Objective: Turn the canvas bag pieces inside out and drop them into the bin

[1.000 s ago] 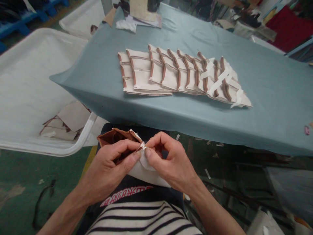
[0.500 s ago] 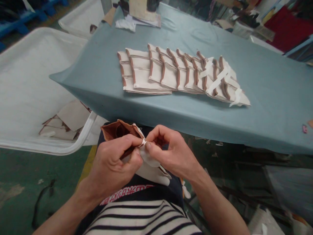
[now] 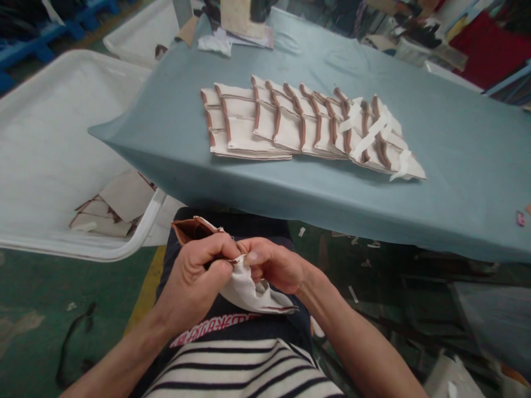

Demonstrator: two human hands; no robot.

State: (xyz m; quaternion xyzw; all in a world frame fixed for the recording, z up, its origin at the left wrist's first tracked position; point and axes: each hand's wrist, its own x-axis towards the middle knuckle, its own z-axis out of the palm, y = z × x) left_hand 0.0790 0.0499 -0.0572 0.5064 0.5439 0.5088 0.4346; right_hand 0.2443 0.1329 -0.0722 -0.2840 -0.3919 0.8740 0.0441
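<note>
Over my lap I hold a cream-and-brown fabric piece (image 3: pixel 243 287), its brown inside showing at the upper left. My left hand (image 3: pixel 199 276) is closed, thumb and forefinger pinching the brown edge near the middle. Right beside it, my right hand (image 3: pixel 271 265) is closed on the cream cloth at the same edge, its lower fingers curled behind the fabric. The cream part hangs down in folds toward my striped shirt. The exact spot between the fingertips is partly hidden.
On the blue-covered table (image 3: pixel 257 179) lies an overlapping row of similar cream fabric pieces (image 3: pixel 286 127) with brown edging; white strips (image 3: pixel 371 137) rest on its right end. At the left stands a white bin (image 3: pixel 50 166) holding more pieces (image 3: pixel 124 196). Scraps litter the floor.
Both hands have lowered slightly. My right hand has turned and curled further around the cloth, and the cream part is now bunched and pulled to the right.
</note>
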